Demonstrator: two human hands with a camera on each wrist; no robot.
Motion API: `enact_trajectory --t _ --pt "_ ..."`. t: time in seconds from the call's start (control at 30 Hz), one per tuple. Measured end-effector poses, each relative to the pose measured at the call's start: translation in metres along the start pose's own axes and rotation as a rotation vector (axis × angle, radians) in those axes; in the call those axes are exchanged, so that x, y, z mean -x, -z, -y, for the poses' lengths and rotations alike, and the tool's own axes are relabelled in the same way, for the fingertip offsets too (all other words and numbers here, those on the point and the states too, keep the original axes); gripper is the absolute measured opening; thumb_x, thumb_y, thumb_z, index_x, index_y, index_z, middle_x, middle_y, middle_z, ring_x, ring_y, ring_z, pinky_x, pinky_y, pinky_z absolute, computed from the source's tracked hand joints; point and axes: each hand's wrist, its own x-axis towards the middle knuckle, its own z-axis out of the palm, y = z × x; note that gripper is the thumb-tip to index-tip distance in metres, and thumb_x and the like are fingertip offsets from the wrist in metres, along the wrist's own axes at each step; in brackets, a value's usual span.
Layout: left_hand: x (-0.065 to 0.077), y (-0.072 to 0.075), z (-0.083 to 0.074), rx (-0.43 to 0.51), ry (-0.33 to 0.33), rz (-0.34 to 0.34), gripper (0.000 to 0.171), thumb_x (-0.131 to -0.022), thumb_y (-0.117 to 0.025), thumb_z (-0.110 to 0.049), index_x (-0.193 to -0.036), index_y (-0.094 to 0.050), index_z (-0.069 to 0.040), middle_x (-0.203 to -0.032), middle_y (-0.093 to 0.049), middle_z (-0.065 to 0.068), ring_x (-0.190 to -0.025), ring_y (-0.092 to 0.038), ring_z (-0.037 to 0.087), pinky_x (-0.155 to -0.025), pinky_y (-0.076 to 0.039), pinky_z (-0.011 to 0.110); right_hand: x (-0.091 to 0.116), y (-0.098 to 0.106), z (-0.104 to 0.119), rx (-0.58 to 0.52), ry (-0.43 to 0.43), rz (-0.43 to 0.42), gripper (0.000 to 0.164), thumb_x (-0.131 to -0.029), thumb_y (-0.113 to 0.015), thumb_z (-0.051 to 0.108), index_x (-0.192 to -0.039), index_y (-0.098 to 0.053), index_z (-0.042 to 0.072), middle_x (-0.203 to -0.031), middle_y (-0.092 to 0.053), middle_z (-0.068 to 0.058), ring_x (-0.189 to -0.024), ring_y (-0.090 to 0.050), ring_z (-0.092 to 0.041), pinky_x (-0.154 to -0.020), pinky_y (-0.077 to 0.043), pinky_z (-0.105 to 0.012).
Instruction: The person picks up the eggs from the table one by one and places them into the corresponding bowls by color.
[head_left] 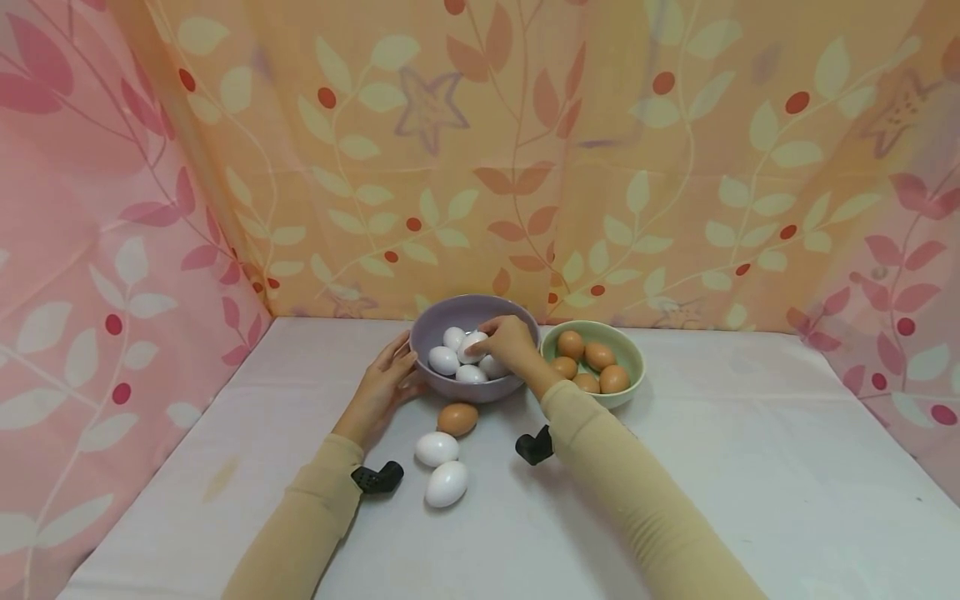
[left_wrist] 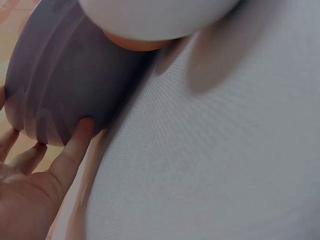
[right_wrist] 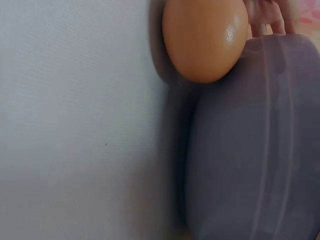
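Note:
A purple bowl (head_left: 480, 390) stands near the back of the table with several white eggs in it. My right hand (head_left: 510, 342) reaches over its rim from the right and pinches a white egg (head_left: 472, 347) among the others. Against the bowl's left side rests my left hand (head_left: 384, 385), its fingertips touching the outer wall (left_wrist: 65, 90) with the fingers extended. Just in front of the bowl lies a brown egg (head_left: 457, 419), which also shows large in the right wrist view. Nearer the front are two white eggs (head_left: 437, 450). The right hand is hidden in its own wrist view.
A light green bowl (head_left: 636, 383) holding several brown eggs (head_left: 599, 357) stands close to the right of the purple one, partly behind the right forearm. White cloth covers the table (head_left: 750, 467). Patterned curtains (head_left: 480, 167) rise along the back and both sides.

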Motion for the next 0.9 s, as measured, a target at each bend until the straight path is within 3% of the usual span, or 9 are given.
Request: enact_trajectory --t 0.17,0.57,0.9 --pt "0.0004 -0.0002 0.0003 0.004 0.003 0.003 0.058 -0.106 -0.049 -0.020 -0.159 -0.025 -0.023 -0.165 -0.026 0.003 -0.144 -0.039 0.029 -0.112 -0.041 0.055 0.0009 -0.0007 0.0004 0.069 0.017 0.013 0.041 -0.072 -0.088 0.019 -0.107 -0.075 0.002 -0.104 -0.075 -0.011 -0.098 -0.065 -0.022 -0.090 -0.053 -0.031" --pt "0.0006 -0.0007 0.0002 0.003 0.006 -0.004 0.058 -0.105 -0.049 -0.020 -0.159 -0.026 -0.023 -0.166 -0.024 0.003 -0.145 -0.037 0.029 -0.113 -0.039 0.057 0.0022 -0.0006 0.0025 0.109 -0.033 0.048 0.046 -0.073 -0.088 0.019 -0.112 -0.073 0.000 -0.112 -0.074 -0.012 -0.109 -0.065 -0.025 -0.098 -0.053 -0.035" --pt "0.0007 -0.0009 -0.0005 0.009 0.007 0.000 0.059 -0.106 -0.049 -0.019 -0.159 -0.025 -0.023 -0.166 -0.024 0.003 -0.145 -0.037 0.029 -0.113 -0.039 0.057 0.0007 -0.0013 0.0025 0.146 -0.048 0.063 0.044 -0.073 -0.089 0.019 -0.110 -0.074 0.000 -0.110 -0.074 -0.012 -0.107 -0.064 -0.025 -0.095 -0.053 -0.035"
